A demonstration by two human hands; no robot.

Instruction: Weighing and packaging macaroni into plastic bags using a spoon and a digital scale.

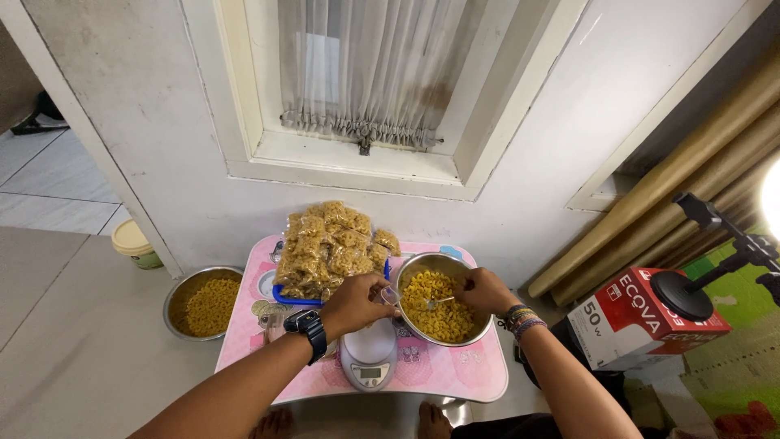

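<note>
My left hand point(355, 302), a black watch on its wrist, pinches a small clear plastic bag point(388, 296) at the rim of a steel bowl point(409, 270) full of yellow snack pieces. My right hand point(485, 291), with braided bracelets at the wrist, reaches into the bowl and holds a metal spoon point(437, 302) among the pieces. A small white kitchen scale point(368, 354) sits just below my left hand on the pink low table point(479, 370). Behind, a pile of filled clear snack packets point(331, 245) rests on a blue tray point(292, 299).
A second steel bowl point(175, 294) of the same snack stands on the floor to the left, a lidded tub point(135, 241) behind it. At right lie a red and white box point(630, 319), a black stand point(715, 244) and brown rolls point(674, 187) against the wall.
</note>
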